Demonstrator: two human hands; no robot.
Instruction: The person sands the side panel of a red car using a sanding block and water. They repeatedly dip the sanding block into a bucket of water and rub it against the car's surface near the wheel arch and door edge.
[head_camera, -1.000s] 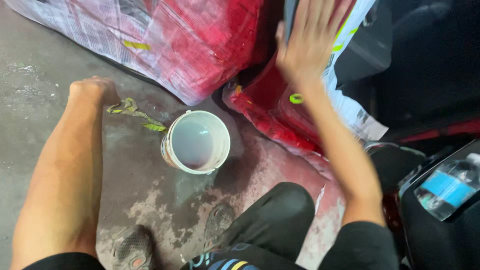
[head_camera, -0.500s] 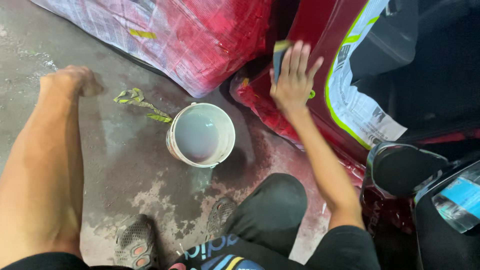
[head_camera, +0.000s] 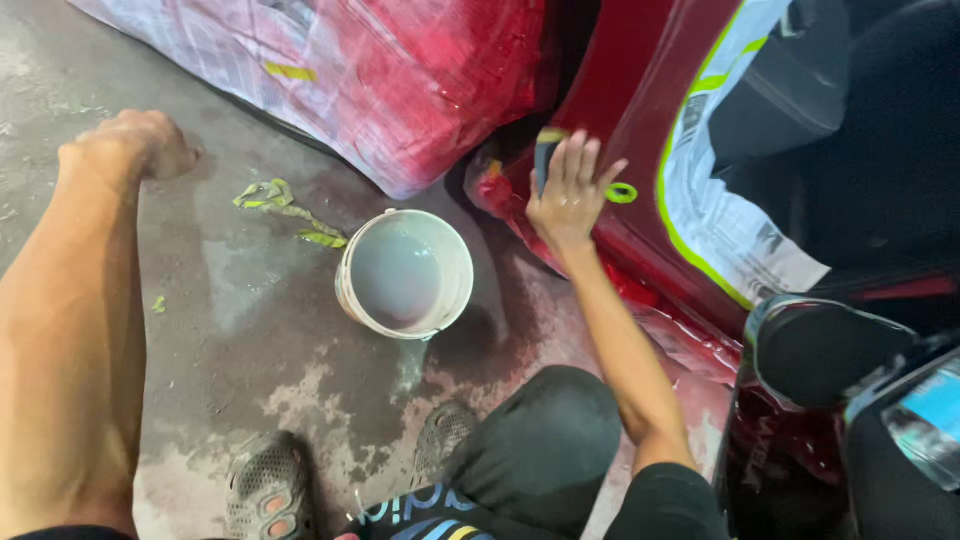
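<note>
Moved lower and left along the red car panel since half a second back: right hand, now at upper centre of the frame rather than further up and right. Lifted higher in the frame too: left hand, at upper left, with the forearm running down the left edge. Unchanged in place relative to the floor: white bucket, centre of the frame, holding cloudy grey water.

Pressed flat against the red car panel: right hand, fingers spread and extended over a dark sanding block, pinning it to the metal rather than curling round it. Mostly hidden under the fingers: the block itself, only its upper left end showing, with a yellowish top edge. Long axis of the block: roughly up and down in the frame, tilted slightly, in line with the fingers and pointing toward the top edge. Clenched into a loose fist, holding nothing visible: left hand, knuckles resting on or just above the wet concrete floor; contact hard to tell.

Just right of the right hand, on the panel: a small green ring of tape. Upper left to centre: a red body part wrapped in clear plastic sheeting. On the floor between fist and bucket: crumpled green tape scraps. Right of the panel: masking paper edged with green tape. Cut off at the lower right corner: a plastic bottle, blurred. Bottom edge: two grey mesh shoes and a black-clad knee, partly out of frame.
</note>
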